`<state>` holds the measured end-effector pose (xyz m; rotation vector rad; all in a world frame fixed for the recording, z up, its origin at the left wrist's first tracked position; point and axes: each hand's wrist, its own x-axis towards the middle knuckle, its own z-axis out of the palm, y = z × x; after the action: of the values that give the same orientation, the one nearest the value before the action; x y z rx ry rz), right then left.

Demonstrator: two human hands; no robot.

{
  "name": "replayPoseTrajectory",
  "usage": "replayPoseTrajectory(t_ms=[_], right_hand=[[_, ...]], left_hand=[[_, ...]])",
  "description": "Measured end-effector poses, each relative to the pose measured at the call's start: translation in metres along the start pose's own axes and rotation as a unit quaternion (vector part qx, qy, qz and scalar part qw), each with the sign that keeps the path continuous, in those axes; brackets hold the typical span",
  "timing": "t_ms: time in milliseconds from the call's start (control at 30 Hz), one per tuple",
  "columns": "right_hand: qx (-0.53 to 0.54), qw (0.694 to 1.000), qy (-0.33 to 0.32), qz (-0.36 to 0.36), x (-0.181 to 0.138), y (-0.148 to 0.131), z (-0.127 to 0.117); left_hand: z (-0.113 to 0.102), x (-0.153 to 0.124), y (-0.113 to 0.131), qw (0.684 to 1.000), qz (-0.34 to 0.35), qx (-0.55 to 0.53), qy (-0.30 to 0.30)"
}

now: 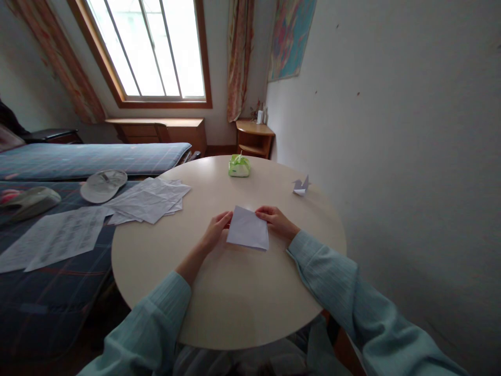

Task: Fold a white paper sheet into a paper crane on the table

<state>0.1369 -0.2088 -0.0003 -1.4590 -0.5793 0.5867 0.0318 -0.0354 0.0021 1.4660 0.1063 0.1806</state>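
Observation:
A white sheet of paper [248,230] lies folded on the round beige table [219,303] in front of me. My left hand [215,230] rests at its left edge, fingers curled against the paper. My right hand [276,218] holds the upper right corner, fingers bent onto it. Both hands touch the sheet. A small folded paper crane [301,185] stands farther right on the table.
A green tissue pack [239,166] sits at the table's far side. A stack of loose paper sheets [148,201] overhangs the table's left edge onto the bed [47,292], where printed pages [58,237] and a cap [103,185] lie. A white wall [410,156] stands close on the right.

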Motion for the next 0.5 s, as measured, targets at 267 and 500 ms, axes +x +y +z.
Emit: replayPoseTrajectory(t_ms=[267, 500], right_hand=[[0.002, 1.0, 0.004, -0.016, -0.0002, 0.0004, -0.001], [-0.002, 1.0, -0.023, 0.001, -0.0043, -0.0039, 0.0017]], left_hand=[[-0.0013, 0.0004, -0.004, 0.998, -0.013, -0.049, -0.027], [0.0007, 0.0, -0.0025, 0.997, 0.003, -0.074, -0.022]])
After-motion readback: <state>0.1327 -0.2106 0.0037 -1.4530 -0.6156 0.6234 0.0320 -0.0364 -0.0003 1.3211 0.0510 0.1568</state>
